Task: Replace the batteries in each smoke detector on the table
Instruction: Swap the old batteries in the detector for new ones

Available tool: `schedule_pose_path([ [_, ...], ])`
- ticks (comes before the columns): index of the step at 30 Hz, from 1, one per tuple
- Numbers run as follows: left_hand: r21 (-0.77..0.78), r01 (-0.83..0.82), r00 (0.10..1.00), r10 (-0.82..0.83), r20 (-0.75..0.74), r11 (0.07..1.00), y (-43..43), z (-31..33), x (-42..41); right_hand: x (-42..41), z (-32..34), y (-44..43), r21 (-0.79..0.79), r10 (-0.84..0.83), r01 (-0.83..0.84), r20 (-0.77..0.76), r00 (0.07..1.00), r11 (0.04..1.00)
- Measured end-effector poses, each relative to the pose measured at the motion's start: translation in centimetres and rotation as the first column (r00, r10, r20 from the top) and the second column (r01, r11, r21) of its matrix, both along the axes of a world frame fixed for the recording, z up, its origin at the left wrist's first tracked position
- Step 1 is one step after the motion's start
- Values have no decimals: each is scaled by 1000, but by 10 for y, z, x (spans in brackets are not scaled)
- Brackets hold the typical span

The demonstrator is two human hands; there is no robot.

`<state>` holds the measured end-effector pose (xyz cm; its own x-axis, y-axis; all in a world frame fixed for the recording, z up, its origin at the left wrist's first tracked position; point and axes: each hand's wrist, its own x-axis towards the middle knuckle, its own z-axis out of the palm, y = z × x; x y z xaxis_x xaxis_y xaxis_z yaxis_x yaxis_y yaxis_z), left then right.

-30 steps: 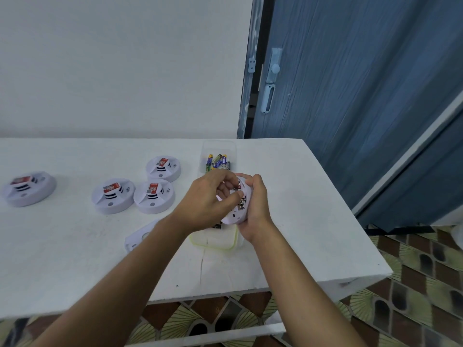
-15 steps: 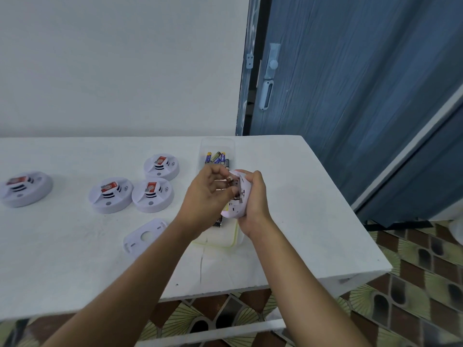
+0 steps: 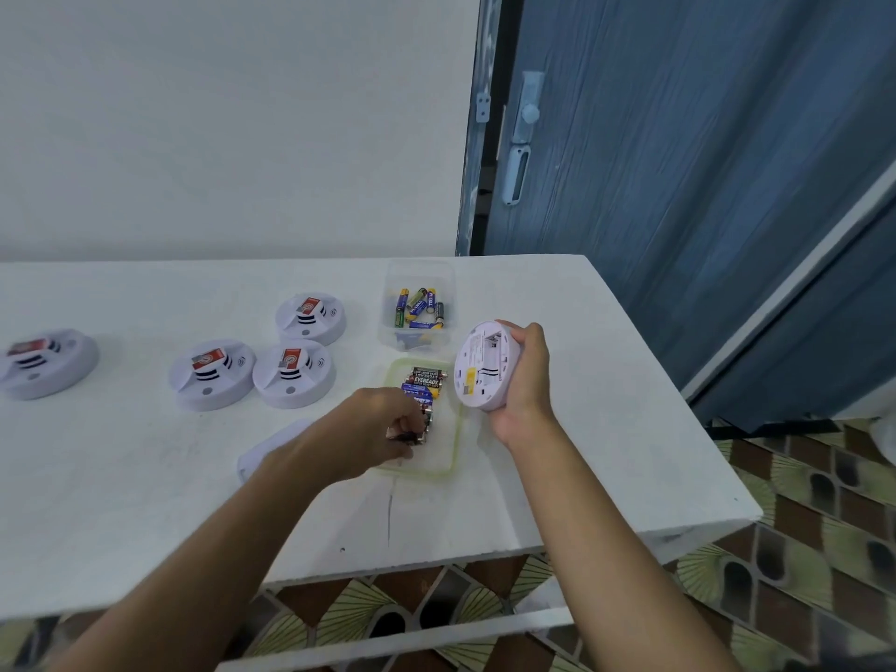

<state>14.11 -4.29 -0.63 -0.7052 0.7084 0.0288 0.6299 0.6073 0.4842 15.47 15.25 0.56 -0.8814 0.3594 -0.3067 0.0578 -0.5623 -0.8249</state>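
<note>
My right hand (image 3: 526, 380) grips a white smoke detector (image 3: 482, 365) on its edge, its back with the uncovered battery bay turned toward me. My left hand (image 3: 376, 429) is low over the green-rimmed shallow tray (image 3: 448, 458), fingers pinched on a dark battery (image 3: 412, 435). Several used batteries (image 3: 423, 380) lie in that tray. A clear tub (image 3: 421, 341) just behind it holds several blue and green batteries (image 3: 419, 308). The detector's white back plate (image 3: 271, 451) lies under my left forearm.
Three detectors with red labels sit left of the tub (image 3: 310, 316), (image 3: 293, 373), (image 3: 211, 373); another (image 3: 46, 361) is at the far left. The white table (image 3: 606, 477) ends close on the right and front. A blue door (image 3: 679, 162) stands behind.
My hands have come apart. The left hand left the detector and dropped to the green-rimmed tray with a battery; the right hand tilted the detector's back toward me.
</note>
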Motion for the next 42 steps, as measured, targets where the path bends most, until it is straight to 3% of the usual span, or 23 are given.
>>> schedule_pose_path([
  [11, 38, 0, 999, 1, -38, 999, -1, 1, -14, -8, -1, 0, -9, -1, 1, -11, 1000, 1000],
  [15, 158, -116, 992, 108, 58, 981, 10, 18, -25, -12, -1, 4, -44, 1, -1, -5, 1000, 999],
  [22, 243, -210, 973, 226, -43, 947, 45, 38, -73, -28, 2, 15, -66, 9, -11, -23, 1000, 998],
  [25, 174, -261, 956, 279, -87, 949, 59, 36, -104, -35, 3, 22, -90, 0, -3, -31, 1000, 996],
  [28, 5, -244, 959, 242, -148, 970, 71, 34, -130, -43, 2, 30, -97, -13, 10, -25, 1000, 995],
  [34, -271, -212, 977, 192, -97, 939, 89, 33, -158, -56, 2, 40, -52, -8, 7, -21, 1000, 999],
  [42, -341, -179, 984, 161, -83, 923, 97, 18, -167, -62, 3, 49, -62, -10, 9, -22, 1000, 998],
])
